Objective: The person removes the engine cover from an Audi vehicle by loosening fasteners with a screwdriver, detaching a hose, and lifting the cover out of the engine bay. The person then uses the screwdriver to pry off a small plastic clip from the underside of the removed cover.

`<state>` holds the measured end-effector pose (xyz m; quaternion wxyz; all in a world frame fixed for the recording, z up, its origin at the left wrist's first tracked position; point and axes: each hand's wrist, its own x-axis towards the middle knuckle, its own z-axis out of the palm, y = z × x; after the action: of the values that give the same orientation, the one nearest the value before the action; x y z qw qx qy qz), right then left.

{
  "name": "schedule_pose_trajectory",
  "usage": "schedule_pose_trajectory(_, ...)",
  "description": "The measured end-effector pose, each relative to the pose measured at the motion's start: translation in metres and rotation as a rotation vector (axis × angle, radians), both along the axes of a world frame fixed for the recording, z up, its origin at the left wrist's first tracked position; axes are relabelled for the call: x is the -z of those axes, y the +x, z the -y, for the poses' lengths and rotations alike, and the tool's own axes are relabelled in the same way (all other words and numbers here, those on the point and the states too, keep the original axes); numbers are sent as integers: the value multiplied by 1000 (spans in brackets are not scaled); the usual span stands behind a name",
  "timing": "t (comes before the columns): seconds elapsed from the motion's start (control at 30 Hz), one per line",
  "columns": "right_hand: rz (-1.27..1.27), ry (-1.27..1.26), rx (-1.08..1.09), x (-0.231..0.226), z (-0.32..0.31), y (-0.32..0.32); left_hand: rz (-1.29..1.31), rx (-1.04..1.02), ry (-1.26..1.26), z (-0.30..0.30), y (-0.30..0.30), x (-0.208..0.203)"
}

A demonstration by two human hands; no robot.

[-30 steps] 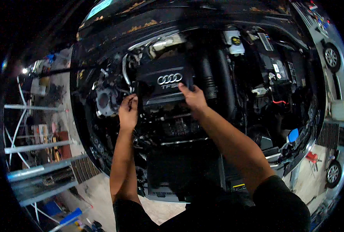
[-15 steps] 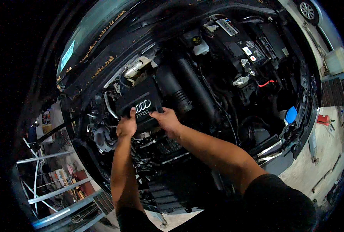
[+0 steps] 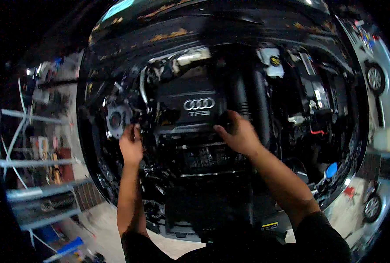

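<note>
A black plastic engine cover (image 3: 171, 115) with silver raised rings lies level over the middle of the engine. My left hand (image 3: 132, 144) hangs just off its lower left side, beside a round grey metal part (image 3: 116, 120). Thumb and fingers of that hand are a little apart, with nothing visible between them. At the cover's right edge is my right hand (image 3: 243, 136), thumb and fingers spread. Blur hides whether it still touches the cover. A thick black air duct (image 3: 252, 92) runs just beyond the right hand.
A white fluid reservoir (image 3: 271, 65) and the battery (image 3: 318, 94) sit at the far right of the engine bay. Nearer are a red wire (image 3: 317, 132) and a blue cap (image 3: 331, 170). Metal racking (image 3: 37, 163) stands left of the car; another car's wheel (image 3: 375, 79) shows at right.
The engine cover went from tilted in both hands to lying level. My left hand has come off it to the left, and the right has opened at its edge. The view has turned.
</note>
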<state>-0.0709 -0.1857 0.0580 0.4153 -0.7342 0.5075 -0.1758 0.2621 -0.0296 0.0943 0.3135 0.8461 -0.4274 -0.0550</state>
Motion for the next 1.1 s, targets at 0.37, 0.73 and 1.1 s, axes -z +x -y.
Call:
schedule_pose_trajectory(0.37,-167,-782,-648,-23,65,193,138,-142,227,-266,-93,87)
schedule_pose_trajectory(0.73,-783,-377,-1212,-3,132,308,216,-99,97,-278,-108,101)
schedule_pose_trajectory(1.1,-851,-634,-1157,-3,136,302,122,-143,121,-277,-106,107)
